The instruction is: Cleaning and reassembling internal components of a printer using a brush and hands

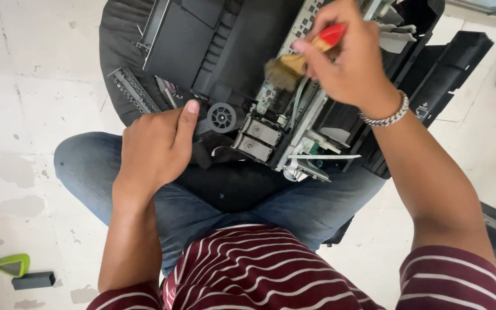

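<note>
Your brush (294, 64) sits upper centre, bristles on the printer (271, 115) below and left of your right hand (348, 63), whose grip is closed on its red handle. Your left hand (153, 149), loosely curled and holding nothing, rests against the printer's lower left edge.

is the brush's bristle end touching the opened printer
Cannot tell. In the head view the right hand holds the brush with its bristles overlapping the opened printer from above, but no contact or gap shows plainly.
</note>
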